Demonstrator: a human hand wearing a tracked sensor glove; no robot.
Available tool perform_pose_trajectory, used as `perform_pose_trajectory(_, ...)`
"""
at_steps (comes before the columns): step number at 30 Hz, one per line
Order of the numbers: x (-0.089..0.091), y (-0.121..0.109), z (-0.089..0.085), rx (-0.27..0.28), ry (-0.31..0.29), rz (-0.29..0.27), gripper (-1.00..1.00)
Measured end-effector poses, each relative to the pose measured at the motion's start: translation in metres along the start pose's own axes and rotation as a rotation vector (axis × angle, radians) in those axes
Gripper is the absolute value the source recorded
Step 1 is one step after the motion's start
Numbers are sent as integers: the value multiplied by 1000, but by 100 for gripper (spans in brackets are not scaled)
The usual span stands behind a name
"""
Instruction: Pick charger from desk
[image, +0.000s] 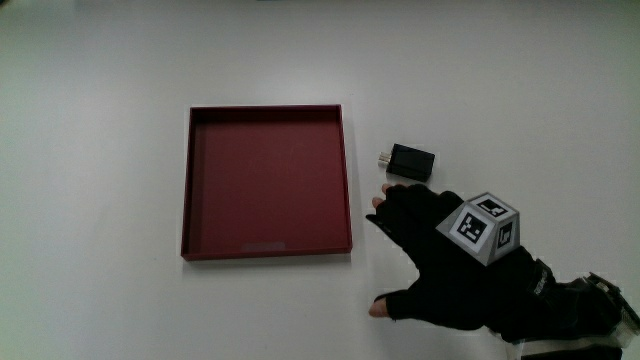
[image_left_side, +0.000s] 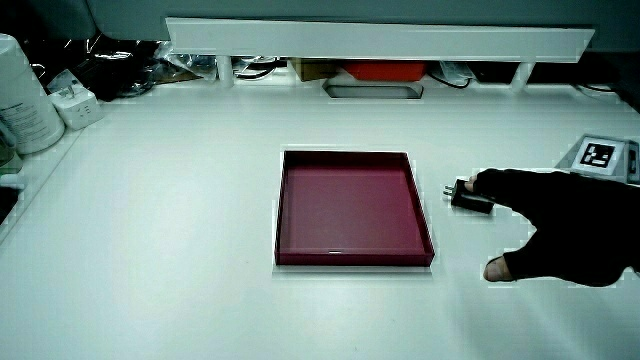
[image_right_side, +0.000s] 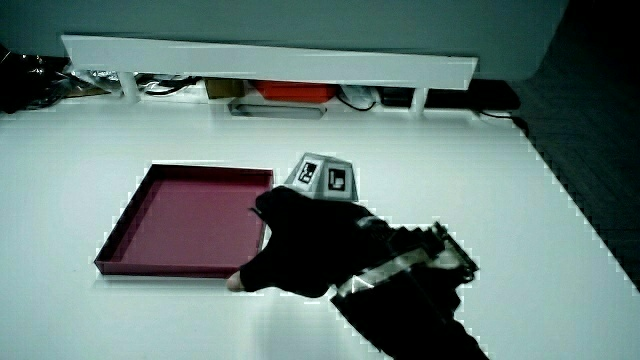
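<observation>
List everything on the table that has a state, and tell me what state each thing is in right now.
Charger: lying flat on the table beside the tray, prongs toward the tray, not yet picked up.
Tray: red, empty, sitting flat on the table.
Hand: over the table just nearer the person than the charger, fingers spread, fingertips at the charger, holding nothing.

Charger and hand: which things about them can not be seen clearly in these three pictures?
- Charger: hidden by the hand in a side view; partly covered by the fingers in a side view.
- Contact: the main view shows fingertips near the charger, but whether they touch it cannot be told.
- Forearm: cut off at the edge in the main view.
- Charger prongs: too small to count.
</observation>
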Motion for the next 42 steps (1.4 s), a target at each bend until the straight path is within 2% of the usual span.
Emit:
perform_pose_trajectory(2, 8, 2, 4, 33, -21, -14, 0)
perform_pose_trajectory(3, 10, 3, 8, 37, 13, -25, 0)
perform_pose_trajectory(4, 8, 2, 14, 53, 18, -18, 0)
perform_pose_trajectory(6, 19, 5, 15, 93, -17, -51, 0)
perform_pose_trajectory(9, 29, 8, 23, 125, -4, -65, 0)
perform_pose_trajectory(11, 35, 11, 28, 135, 34, -90, 0)
perform_pose_trajectory(12, 36, 12, 32, 145, 28, -97, 0)
perform_pose_trajectory(13, 44, 16, 30, 149, 26, -117, 0)
perform_pose_trajectory(16, 49, 21, 37, 155, 62, -130, 0)
perform_pose_trajectory(18, 51, 24, 41, 175, 58, -159, 0)
perform_pose_trajectory(22, 62, 32, 45, 176, 75, -171, 0)
perform_pose_trajectory(27, 71, 43, 49, 182, 99, -212, 0)
perform_pose_trajectory(29, 79, 49, 47, 173, 114, -222, 0)
perform_pose_trajectory(32, 92, 59, 42, 163, 129, -271, 0)
perform_pose_trajectory(36, 103, 68, 37, 145, 155, -293, 0)
perform_pose_trajectory(42, 119, 82, 26, 122, 158, -349, 0)
